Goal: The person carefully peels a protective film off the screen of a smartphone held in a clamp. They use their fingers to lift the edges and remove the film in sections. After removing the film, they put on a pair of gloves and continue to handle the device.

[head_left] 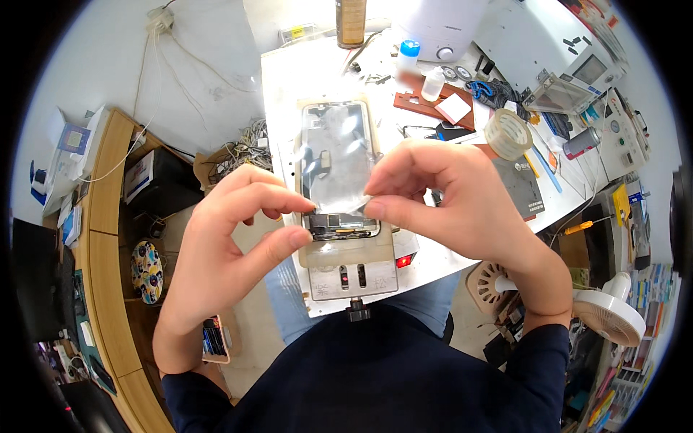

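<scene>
Fingers of the left hand (224, 234): thumb and index parted at the tips, close against the left edge of an opened phone (345, 222); impossible to tell whether touching film or frame. Fingers of the right hand (451, 195): thumb and index drawn together, apparently pinching the lower right part of a clear film (346, 169). Between both hands, the phone, lying flat beneath the film, with inner parts bare near the lower end. Nearer the body, a metal clamp (379, 280) with a black knob (357, 311). Underneath, a white table (287, 83); farther right, a roll of tape (509, 135) and a small white bottle (433, 84). Step in hand, by judgement: handling the film over the phone, whether laying or peeling unclear. Next move, probably calling for a light, even pull, without snagging the exposed parts.
</scene>
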{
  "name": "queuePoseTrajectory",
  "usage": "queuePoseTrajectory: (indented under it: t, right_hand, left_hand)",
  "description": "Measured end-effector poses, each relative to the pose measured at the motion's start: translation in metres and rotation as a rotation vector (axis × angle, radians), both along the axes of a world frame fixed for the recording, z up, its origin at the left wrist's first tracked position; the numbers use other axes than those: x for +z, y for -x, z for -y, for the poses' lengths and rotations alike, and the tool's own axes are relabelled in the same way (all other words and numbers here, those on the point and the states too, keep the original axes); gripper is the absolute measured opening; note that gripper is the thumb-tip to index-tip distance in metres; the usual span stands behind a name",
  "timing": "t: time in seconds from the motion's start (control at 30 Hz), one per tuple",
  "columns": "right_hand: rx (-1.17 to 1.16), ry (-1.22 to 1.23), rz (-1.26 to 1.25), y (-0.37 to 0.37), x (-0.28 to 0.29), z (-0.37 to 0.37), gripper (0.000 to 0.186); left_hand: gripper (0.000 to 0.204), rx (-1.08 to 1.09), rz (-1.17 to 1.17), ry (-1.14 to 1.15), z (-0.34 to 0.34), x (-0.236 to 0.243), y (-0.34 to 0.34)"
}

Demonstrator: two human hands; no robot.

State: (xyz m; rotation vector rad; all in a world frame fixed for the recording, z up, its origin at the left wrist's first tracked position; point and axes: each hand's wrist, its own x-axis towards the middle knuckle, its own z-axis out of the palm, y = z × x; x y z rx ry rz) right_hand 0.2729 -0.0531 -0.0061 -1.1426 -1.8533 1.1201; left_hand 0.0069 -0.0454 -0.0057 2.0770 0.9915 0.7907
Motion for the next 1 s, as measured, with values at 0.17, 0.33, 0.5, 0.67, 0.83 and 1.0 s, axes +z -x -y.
queuePoseTrajectory:
  t: [0.17, 0.33, 0.5, 0.67, 0.83, 1.0]
  right_hand:
    - [-0.143, 0.026, -0.088, -0.004, 0.003, -0.001, 0.017]
    - [-0.252, -0.062, -0.169, -0.027, -0.012, 0.003, 0.016]
    - [-0.34, -0.094, -0.281, -0.039, -0.023, 0.025, 0.023]
    - [-0.463, -0.134, -0.354, -0.065, -0.058, 0.044, 0.027]
    - [-0.466, -0.144, -0.339, -0.058, -0.051, 0.049, 0.025]
    - [-0.447, -0.317, -0.225, -0.039, -0.024, 0.051, 0.025]
  left_hand:
    - [0.033, 0.056, 0.094, -0.061, 0.01, -0.019, 0.008]
    - [0.029, 0.026, 0.101, -0.166, 0.009, -0.028, 0.007]
    - [0.025, 0.041, 0.149, -0.191, 0.01, -0.037, 0.008]
    - [0.027, 0.011, 0.195, -0.186, 0.007, -0.039, 0.007]
    - [0.036, 0.017, 0.235, -0.139, 0.006, -0.036, 0.004]
    - [0.038, 0.002, 0.073, -0.335, 0.011, -0.035, 0.004]
